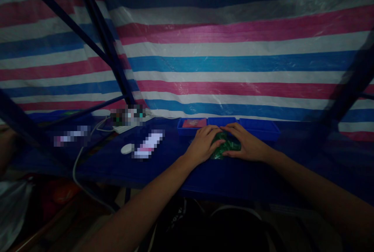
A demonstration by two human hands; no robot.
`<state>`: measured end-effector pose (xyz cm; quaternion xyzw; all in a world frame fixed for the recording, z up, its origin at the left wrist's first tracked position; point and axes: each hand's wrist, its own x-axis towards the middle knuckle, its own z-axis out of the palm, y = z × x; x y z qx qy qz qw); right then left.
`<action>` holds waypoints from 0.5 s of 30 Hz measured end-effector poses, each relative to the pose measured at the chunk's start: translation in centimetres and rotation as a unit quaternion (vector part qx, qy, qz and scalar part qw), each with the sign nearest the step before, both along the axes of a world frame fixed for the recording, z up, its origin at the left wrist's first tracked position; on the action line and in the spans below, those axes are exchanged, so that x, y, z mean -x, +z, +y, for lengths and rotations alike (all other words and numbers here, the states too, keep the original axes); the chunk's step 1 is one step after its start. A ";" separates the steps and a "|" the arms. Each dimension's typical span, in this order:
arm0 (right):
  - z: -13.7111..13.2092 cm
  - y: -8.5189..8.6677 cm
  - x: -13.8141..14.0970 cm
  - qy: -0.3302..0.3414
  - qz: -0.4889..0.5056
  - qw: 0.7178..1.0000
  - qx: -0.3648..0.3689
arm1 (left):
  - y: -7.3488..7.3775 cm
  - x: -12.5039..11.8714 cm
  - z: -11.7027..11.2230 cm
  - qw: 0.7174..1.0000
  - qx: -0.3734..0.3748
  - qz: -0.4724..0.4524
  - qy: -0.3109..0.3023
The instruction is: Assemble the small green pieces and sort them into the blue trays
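Note:
A crumpled, shiny green bundle [219, 151], like plastic packets, rests on the blue tabletop [204, 178]. My left hand [203, 144] curls round its left side, the thumb lying across it. From the right, my right hand [248, 142] grips the same bundle, with thumb and fingers on either side. Much of the bundle is hidden under both hands, and its exact kind is too dark to make out. Just behind my hands stands a row of blue trays [258, 128]; flat pinkish-red pieces [194, 123] lie in the left one.
Left of my hands lie a blurred-out phone-like thing [149, 144] and a round white object [127, 149]. A white power strip [133, 122] with cables sits farther back. Blue metal posts [117, 68] frame the table before a striped plastic sheet [233, 64]. Another person's arm [7, 146] shows at far left.

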<state>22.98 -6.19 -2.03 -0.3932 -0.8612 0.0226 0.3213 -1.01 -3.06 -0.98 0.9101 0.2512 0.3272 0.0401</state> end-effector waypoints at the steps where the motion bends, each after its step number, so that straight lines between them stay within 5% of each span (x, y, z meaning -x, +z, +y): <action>1: 0.0 -0.1 0.1 -0.004 0.000 1.000 0.000 | 0.0 -0.1 -0.2 1.000 0.002 -0.005 0.009; 11: -0.1 0.0 0.0 -0.002 -0.014 1.000 0.026 | 1.6 1.2 -2.3 0.994 -0.024 -0.007 0.108; 15: -0.3 0.0 0.0 0.002 -0.030 0.998 0.046 | 0.7 3.1 -4.5 0.983 -0.003 0.032 0.181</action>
